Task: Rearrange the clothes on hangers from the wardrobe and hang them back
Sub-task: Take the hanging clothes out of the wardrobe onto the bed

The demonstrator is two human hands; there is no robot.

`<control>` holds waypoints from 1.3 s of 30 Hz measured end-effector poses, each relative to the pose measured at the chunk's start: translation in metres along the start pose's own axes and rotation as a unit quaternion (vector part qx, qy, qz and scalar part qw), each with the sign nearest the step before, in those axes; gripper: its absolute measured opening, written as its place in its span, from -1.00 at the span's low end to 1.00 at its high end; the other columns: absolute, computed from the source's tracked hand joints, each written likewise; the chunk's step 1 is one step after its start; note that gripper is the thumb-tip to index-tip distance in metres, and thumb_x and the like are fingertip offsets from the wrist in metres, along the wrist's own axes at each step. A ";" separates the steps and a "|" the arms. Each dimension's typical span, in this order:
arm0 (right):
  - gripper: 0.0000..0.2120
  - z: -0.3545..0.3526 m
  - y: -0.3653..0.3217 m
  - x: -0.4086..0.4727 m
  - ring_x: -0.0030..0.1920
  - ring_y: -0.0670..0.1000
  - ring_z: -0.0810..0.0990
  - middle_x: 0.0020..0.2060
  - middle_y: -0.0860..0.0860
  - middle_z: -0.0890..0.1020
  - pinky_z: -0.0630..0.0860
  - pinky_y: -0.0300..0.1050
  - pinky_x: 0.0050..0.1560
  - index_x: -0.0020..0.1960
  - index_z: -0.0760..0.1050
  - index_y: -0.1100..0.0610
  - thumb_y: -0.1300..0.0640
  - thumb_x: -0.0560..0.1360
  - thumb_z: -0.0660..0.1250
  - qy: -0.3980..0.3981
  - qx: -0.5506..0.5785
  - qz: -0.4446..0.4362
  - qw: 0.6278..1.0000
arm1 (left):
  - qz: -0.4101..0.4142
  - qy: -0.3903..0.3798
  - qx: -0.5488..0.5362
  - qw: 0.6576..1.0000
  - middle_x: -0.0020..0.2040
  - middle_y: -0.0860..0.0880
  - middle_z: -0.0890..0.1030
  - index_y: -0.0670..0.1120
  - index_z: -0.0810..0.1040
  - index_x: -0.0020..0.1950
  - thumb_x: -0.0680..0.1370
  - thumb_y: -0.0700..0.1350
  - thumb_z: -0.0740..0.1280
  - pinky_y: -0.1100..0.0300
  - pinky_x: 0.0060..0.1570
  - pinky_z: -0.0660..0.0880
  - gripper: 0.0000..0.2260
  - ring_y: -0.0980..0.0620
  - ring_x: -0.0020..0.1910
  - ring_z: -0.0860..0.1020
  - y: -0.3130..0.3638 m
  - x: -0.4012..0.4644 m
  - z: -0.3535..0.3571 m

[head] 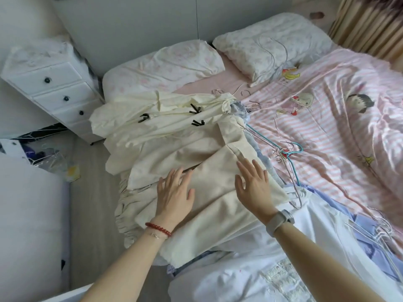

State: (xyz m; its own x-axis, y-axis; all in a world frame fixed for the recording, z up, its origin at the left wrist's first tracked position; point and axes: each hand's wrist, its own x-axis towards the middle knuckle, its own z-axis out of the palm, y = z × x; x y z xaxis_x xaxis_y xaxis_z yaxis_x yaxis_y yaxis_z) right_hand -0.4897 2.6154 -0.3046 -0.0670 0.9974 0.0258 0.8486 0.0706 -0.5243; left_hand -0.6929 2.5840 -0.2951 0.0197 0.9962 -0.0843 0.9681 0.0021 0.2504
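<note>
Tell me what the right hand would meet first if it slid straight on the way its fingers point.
Probably the folded edge of the beige garment that the right hand rests on, then the blue clothes beyond.

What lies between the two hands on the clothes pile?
Only cream fabric: left hand and right hand both lie flat on it, head view.
</note>
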 end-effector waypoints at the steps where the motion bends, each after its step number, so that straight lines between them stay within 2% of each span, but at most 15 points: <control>1: -0.53 -0.001 -0.016 -0.010 0.26 0.26 0.45 0.20 0.18 0.54 0.35 0.31 0.17 0.20 0.51 0.18 0.00 0.45 0.04 -0.008 -0.002 -0.015 1.000 | -0.008 0.025 0.001 1.000 0.44 -0.11 0.30 -0.07 0.35 0.40 0.53 -0.09 0.20 -0.19 0.35 0.12 -0.57 -0.13 0.43 0.24 -0.011 -0.014 -0.010; 4: -0.54 -0.001 -0.068 -0.044 0.24 0.25 0.47 0.17 0.17 0.56 0.36 0.32 0.15 0.18 0.53 0.17 -0.01 0.46 0.05 -0.039 -0.007 -0.046 0.998 | -0.045 0.063 0.016 0.997 0.32 -0.15 0.46 -0.11 0.50 0.27 0.44 -0.08 0.23 -0.27 0.16 0.35 -0.59 -0.19 0.29 0.44 -0.044 -0.064 -0.035; 6: -0.51 0.002 -0.108 -0.070 0.29 0.22 0.42 0.20 0.15 0.54 0.32 0.31 0.21 0.21 0.51 0.16 -0.04 0.46 0.01 -0.069 0.003 -0.064 0.996 | -0.081 0.077 0.014 0.994 0.26 -0.14 0.52 -0.12 0.53 0.23 0.44 -0.04 0.19 -0.26 0.06 0.41 -0.60 -0.19 0.22 0.49 -0.068 -0.104 -0.052; 11: -0.46 0.033 -0.212 -0.145 0.25 0.20 0.44 0.20 0.12 0.54 0.34 0.15 0.24 0.21 0.49 0.17 -0.06 0.44 -0.05 -0.148 0.006 -0.176 0.973 | -0.185 0.130 0.010 0.974 0.18 -0.14 0.57 -0.14 0.55 0.18 0.47 -0.02 0.14 -0.28 0.08 0.41 -0.62 -0.18 0.17 0.53 -0.146 -0.221 -0.084; 14: -0.44 0.057 -0.284 -0.199 0.33 0.15 0.32 0.34 0.07 0.39 0.25 0.01 0.29 0.34 0.35 0.13 -0.09 0.47 -0.08 -0.219 -0.001 -0.249 0.943 | -0.259 0.174 0.031 0.950 0.08 -0.09 0.61 -0.13 0.58 0.11 0.46 -0.01 0.08 -0.23 0.07 0.42 -0.61 -0.10 0.09 0.57 -0.198 -0.307 -0.107; 17: -0.41 0.080 -0.354 -0.260 0.35 0.10 0.28 0.37 0.03 0.34 0.26 -0.07 0.26 0.37 0.31 0.09 -0.11 0.45 -0.13 -0.256 -0.008 -0.339 0.905 | -0.326 0.204 0.050 0.922 0.03 -0.09 0.62 -0.14 0.58 0.08 0.46 -0.02 0.08 -0.20 0.03 0.45 -0.62 -0.10 0.05 0.59 -0.248 -0.406 -0.131; 22: -0.53 0.114 -0.461 -0.374 0.39 0.06 0.24 0.38 0.02 0.34 0.23 -0.06 0.30 0.37 0.33 0.10 -0.01 0.52 -0.02 -0.300 0.027 -0.458 0.837 | -0.444 0.280 0.085 0.847 0.03 -0.10 0.62 -0.13 0.58 0.07 0.44 -0.04 0.10 -0.11 0.01 0.48 -0.64 -0.12 0.04 0.58 -0.304 -0.574 -0.163; 25: -0.46 0.128 -0.516 -0.438 0.35 0.11 0.32 0.32 0.06 0.42 0.30 0.00 0.26 0.32 0.40 0.14 -0.02 0.44 -0.03 -0.324 0.060 -0.512 0.794 | -0.519 0.311 0.112 0.788 0.05 -0.10 0.63 -0.12 0.59 0.08 0.44 -0.02 0.09 -0.13 0.08 0.44 -0.61 -0.12 0.07 0.58 -0.314 -0.662 -0.179; 28: -0.51 0.141 -0.565 -0.498 0.24 0.20 0.44 0.21 0.12 0.52 0.41 0.09 0.20 0.24 0.47 0.19 0.02 0.44 0.03 -0.360 0.098 -0.557 0.742 | -0.566 0.346 0.141 0.735 0.06 -0.10 0.62 -0.12 0.59 0.10 0.45 -0.01 0.09 -0.09 0.06 0.45 -0.60 -0.11 0.05 0.58 -0.314 -0.740 -0.195; 32: -0.53 0.152 -0.631 -0.572 0.17 0.20 0.50 0.14 0.16 0.56 0.41 0.04 0.19 0.21 0.50 0.21 0.00 0.48 0.02 -0.399 0.134 -0.604 0.677 | -0.622 0.367 0.183 0.667 0.08 -0.10 0.61 -0.13 0.58 0.13 0.46 -0.01 0.08 -0.06 -0.03 0.46 -0.60 -0.14 0.03 0.57 -0.315 -0.822 -0.221; 34: -0.67 0.152 -0.664 -0.605 0.18 0.15 0.50 0.16 0.14 0.55 0.35 -0.08 0.22 0.22 0.49 0.21 0.12 0.55 0.11 -0.419 0.157 -0.612 0.652 | -0.639 0.388 0.208 0.630 0.07 -0.10 0.60 -0.13 0.58 0.12 0.46 -0.02 0.08 -0.04 -0.03 0.43 -0.61 -0.12 0.03 0.56 -0.316 -0.853 -0.231; 36: -0.71 0.152 -0.697 -0.637 0.19 0.12 0.49 0.17 0.13 0.54 0.31 -0.17 0.21 0.24 0.47 0.21 0.22 0.56 0.15 -0.429 0.183 -0.626 0.625 | -0.649 0.413 0.236 0.593 0.06 -0.10 0.60 -0.12 0.58 0.09 0.46 -0.03 0.09 -0.04 -0.02 0.42 -0.63 -0.10 0.04 0.53 -0.319 -0.878 -0.241; 39: -0.70 0.152 -0.746 -0.682 0.18 0.13 0.49 0.16 0.14 0.53 0.37 -0.10 0.18 0.27 0.43 0.21 0.18 0.57 0.16 -0.433 0.226 -0.644 0.589 | -0.660 0.425 0.279 0.553 0.09 -0.13 0.57 -0.14 0.57 0.11 0.46 -0.06 0.14 -0.07 -0.05 0.43 -0.66 -0.03 0.08 0.39 -0.331 -0.909 -0.257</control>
State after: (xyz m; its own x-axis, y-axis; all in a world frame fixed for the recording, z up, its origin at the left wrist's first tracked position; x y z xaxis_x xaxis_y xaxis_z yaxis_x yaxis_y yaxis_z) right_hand -1.1566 1.8807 -0.0611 -0.9111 -0.2734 0.3086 -0.4114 0.5548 -0.7231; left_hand -1.0953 1.7001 -0.0536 -0.6910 -0.1611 0.7047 -0.0715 0.9853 0.1552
